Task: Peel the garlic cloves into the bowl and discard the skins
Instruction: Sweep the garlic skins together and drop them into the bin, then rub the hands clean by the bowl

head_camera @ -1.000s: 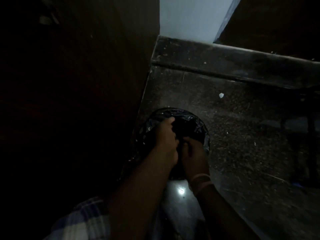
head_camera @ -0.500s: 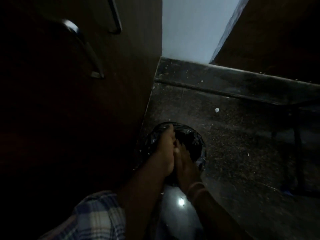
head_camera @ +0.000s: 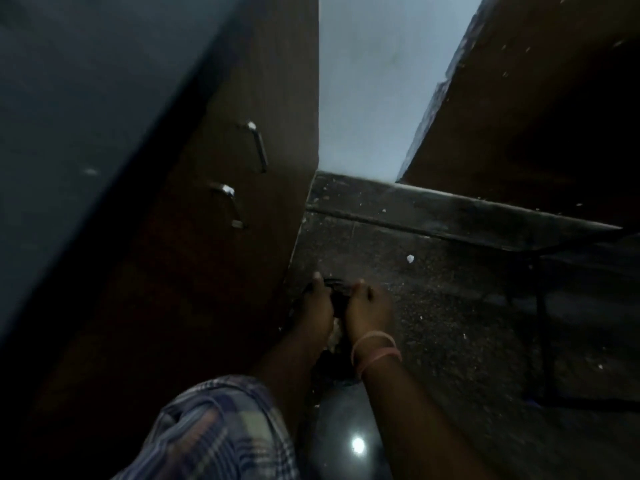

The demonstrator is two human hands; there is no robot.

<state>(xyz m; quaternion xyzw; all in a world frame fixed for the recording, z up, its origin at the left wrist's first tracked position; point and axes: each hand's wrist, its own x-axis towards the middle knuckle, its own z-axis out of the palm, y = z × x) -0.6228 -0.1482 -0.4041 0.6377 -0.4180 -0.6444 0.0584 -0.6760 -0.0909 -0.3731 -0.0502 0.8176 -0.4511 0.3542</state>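
Black bin liner (head_camera: 334,299) sits between both grips; left hand (head_camera: 317,306) and right hand (head_camera: 370,308) hover side by side above it, whether curled or spread I cannot tell; pale skins (head_camera: 335,332) below them.

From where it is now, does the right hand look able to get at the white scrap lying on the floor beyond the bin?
Probably yes: the right hand is over the bin, and only bare floor lies between it and the white scrap.

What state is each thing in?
left hand: over the bin, grip unclear
right hand: over the bin, grip unclear
bin: on the floor, black liner, mostly hidden
cabinet doors: closed
white scrap: lying on the floor
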